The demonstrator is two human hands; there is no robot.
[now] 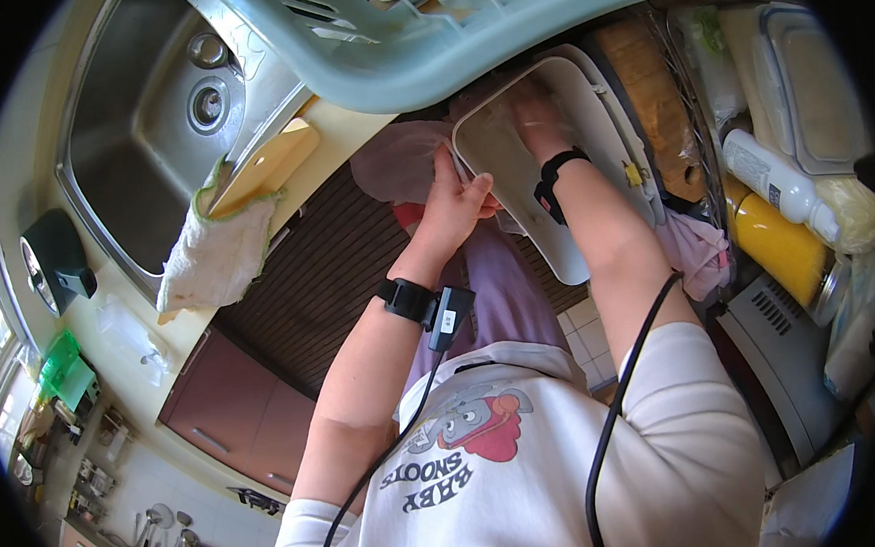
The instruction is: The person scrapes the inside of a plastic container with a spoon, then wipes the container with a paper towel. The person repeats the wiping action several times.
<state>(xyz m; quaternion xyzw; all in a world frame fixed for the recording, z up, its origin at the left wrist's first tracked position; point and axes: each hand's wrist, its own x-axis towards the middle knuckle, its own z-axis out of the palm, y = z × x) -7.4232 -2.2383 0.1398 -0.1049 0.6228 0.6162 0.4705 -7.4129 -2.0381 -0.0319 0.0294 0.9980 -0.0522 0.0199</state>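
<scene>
My left hand (454,201) is at the near left side of a white plastic bin (570,254), its fingers around the rim and thin translucent plastic there. A pale translucent plastic bag (399,161) spreads out just left of the bin, beyond that hand. My right hand (537,117) reaches down inside the bin, against or close to its inner wall; what its fingers do is blurred behind plastic film. The bin's lid stands raised along its right side.
A light blue dish rack (396,80) overhangs the bin. To the left are a steel sink (151,133), a yellow cutting board (265,164) and a white cloth (214,249). A white bottle (777,177) and a yellow-filled jar (778,249) lie at the right.
</scene>
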